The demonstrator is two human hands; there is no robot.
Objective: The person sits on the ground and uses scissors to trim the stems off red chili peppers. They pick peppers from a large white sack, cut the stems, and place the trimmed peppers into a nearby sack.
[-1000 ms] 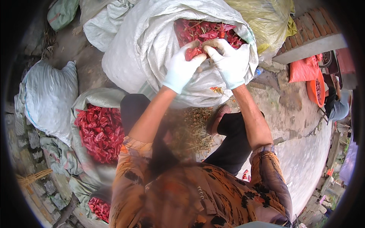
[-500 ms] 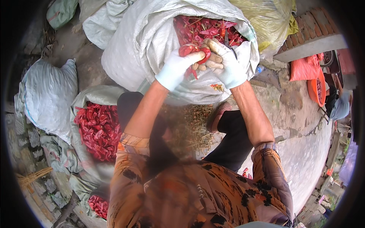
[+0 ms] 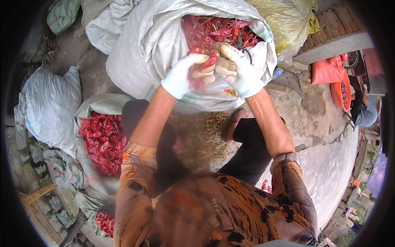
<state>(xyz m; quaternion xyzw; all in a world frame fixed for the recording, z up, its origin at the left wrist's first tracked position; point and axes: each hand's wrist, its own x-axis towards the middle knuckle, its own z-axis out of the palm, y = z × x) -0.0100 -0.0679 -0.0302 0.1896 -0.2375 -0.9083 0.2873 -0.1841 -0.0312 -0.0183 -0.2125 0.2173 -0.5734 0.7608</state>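
Both hands are up in front of the big white woven sack [image 3: 152, 45], which is stuffed with dried red chillies [image 3: 214, 31] and sits open at the top. The left hand [image 3: 181, 76], in a white glove, has its fingers curled shut around a small bunch of red chillies [image 3: 197, 80], with one chilli [image 3: 210, 60] poking up between thumb and forefinger. The right hand [image 3: 236, 68], in a dirtier white glove stained tan at the fingertips, is pressed right against the left one, its fingers bent and closed on the same bunch, and a dark pair of scissors [image 3: 240, 41] sticks up from behind its knuckles, though I can't tell exactly how it's being gripped. So the chillies being worked on are held in the air just over the lower lip of the sack, between the two gloves. Below the hands, on the ground between the person's knees, there's a scattered pile of cut stems [image 3: 201, 136]. Off to the left a second sack [image 3: 94, 107] lies open with a heap of red chillies [image 3: 103, 140] in it, and further left there's a closed whitish sack [image 3: 49, 107]. A yellowish plastic bag [image 3: 284, 18] sits behind the big sack on the right, and an orange basin [image 3: 343, 92] is over at the far right next to another person [image 3: 366, 111].
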